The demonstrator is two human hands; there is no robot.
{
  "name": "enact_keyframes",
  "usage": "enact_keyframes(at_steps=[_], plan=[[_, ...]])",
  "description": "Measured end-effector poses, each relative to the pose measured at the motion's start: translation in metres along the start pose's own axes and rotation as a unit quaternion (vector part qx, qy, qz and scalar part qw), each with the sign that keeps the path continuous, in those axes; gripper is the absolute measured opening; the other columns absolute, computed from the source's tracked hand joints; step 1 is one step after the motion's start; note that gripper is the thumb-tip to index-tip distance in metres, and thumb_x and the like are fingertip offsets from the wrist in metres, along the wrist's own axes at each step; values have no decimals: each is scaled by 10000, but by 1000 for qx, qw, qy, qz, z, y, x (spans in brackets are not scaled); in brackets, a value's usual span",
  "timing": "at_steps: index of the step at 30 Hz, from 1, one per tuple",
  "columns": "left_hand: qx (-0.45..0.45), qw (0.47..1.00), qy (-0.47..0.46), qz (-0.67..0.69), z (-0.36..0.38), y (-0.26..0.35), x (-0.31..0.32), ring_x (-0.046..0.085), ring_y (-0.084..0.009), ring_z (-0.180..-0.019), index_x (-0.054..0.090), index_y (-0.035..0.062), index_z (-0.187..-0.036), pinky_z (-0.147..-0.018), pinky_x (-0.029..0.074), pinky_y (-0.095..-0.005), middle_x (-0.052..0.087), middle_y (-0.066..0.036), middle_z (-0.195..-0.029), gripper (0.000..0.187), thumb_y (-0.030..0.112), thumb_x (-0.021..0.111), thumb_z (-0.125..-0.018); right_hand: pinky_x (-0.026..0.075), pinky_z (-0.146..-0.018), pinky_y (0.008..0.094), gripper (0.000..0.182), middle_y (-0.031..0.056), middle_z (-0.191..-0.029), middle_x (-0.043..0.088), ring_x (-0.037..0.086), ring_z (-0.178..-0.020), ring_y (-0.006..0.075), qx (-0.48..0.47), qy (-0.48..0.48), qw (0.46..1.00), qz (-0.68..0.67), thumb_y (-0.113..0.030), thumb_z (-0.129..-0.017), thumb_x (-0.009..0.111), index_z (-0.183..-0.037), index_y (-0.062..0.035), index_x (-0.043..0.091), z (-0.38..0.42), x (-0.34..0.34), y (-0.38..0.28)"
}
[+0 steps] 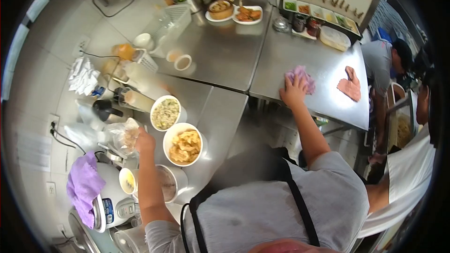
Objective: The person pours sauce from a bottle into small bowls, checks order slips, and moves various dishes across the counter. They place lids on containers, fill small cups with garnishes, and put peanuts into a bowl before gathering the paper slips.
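Note:
My right hand [293, 92] rests on a crumpled purple cloth [304, 78] on the steel table, its fingers pressed over the near edge. On the other side, my left hand [145, 141] is closed at the edge of a clear plastic bag [123, 137] with something brownish inside. Beside that hand stands a white tub of golden fried pieces [184, 148]. A second tub of chopped pale-green food [165, 113] is just behind it. Below my left forearm is a tub with brownish contents [168, 182], partly covered by the arm.
A rice cooker [115, 201] with a purple towel [84, 187] stands at the lower left. Plated food [248, 15], a bamboo steamer [220, 9] and a condiment tray [323, 15] sit at the back. A pinkish cloth [349, 85] lies right. Two people work close on the right.

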State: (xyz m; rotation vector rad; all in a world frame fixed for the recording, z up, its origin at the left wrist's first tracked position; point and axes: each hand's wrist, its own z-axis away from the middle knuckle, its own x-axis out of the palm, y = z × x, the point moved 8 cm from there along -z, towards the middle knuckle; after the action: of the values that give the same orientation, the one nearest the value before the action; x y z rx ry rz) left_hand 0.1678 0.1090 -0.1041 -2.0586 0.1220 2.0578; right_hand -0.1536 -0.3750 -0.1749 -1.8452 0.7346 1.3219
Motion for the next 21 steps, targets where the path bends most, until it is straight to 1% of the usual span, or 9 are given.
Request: enact_keyframes(at_steps=[6, 7, 10, 11, 14, 15, 16, 19, 21], plan=[[-56, 974, 173, 138, 27, -41, -88, 526, -393, -782, 391, 60, -1012, -663, 403, -455, 559, -218, -842, 276, 93, 388, -738, 135, -947, 543, 604, 166, -1317, 209, 135, -1214, 399, -14, -27, 1000, 0, -355, -686, 551, -1233, -195, 351, -4, -3, 1], [-28, 957, 236, 168, 34, -43, -107, 527, -389, -769, 430, 49, -987, -660, 407, -431, 559, -217, -809, 244, 78, 407, -746, 134, -950, 537, 608, 164, -1317, 211, 133, -1215, 395, -15, -34, 999, -7, -360, -689, 548, -1239, -203, 341, -6, -2, 2], [-26, 925, 279, 257, 58, -40, -157, 519, -400, -756, 437, 42, -987, -654, 404, -421, 551, -223, -815, 242, 62, 428, -747, 129, -959, 525, 622, 159, -1321, 208, 135, -1215, 389, -16, -35, 999, -5, -371, -697, 542, -1255, -216, 313, -9, -7, 1], [23, 895, 358, 265, 63, -40, -171, 538, -307, -640, 437, 37, -975, -598, 418, -353, 543, -162, -745, 216, 50, 441, -759, 129, -959, 523, 624, 160, -1322, 206, 137, -1214, 390, -14, -31, 999, -5, -372, -697, 539, -1255, -210, 312, -12, -5, 0], [26, 829, 298, 473, 61, -45, -179, 492, -151, -570, 441, 36, -956, -539, 405, -268, 498, -74, -683, 184, 31, 431, -773, 127, -961, 520, 628, 160, -1327, 195, 131, -1214, 392, -4, -28, 1000, 4, -378, -701, 528, -1258, -189, 308, -15, 0, 1], [56, 804, 304, 508, 66, -35, -189, 418, -58, -570, 441, 38, -948, -501, 370, -207, 437, -7, -663, 169, 14, 423, -782, 125, -961, 522, 630, 158, -1331, 186, 124, -1215, 394, -2, -30, 1000, 6, -382, -704, 522, -1259, -180, 305, -16, 1, 0], [58, 792, 303, 527, 68, -30, -192, 419, -60, -573, 442, 39, -944, -502, 367, -205, 440, -4, -672, 167, 14, 424, -780, 123, -960, 523, 632, 156, -1335, 177, 116, -1217, 396, -1, -32, 999, 9, -386, -707, 517, -1261, -171, 302, -21, 0, -2], [72, 748, 297, 589, 69, -10, -200, 416, -61, -582, 447, 42, -929, -510, 363, -196, 444, 5, -696, 158, 15, 431, -774, 199, -955, 480, 633, 153, -1305, 261, 217, -1204, 357, 59, -199, 975, 80, -404, -716, 496, -1251, -120, 315, -36, -24, -16], [88, 712, 288, 634, 70, 3, -207, 408, -57, -585, 452, 45, -914, -524, 362, -187, 443, 13, -708, 150, 17, 441, -767, 259, -934, 441, 632, 148, -1260, 339, 308, -1165, 322, 6, -329, 942, 66, -422, -716, 491, -1233, -93, 338, -79, -23, -33]])
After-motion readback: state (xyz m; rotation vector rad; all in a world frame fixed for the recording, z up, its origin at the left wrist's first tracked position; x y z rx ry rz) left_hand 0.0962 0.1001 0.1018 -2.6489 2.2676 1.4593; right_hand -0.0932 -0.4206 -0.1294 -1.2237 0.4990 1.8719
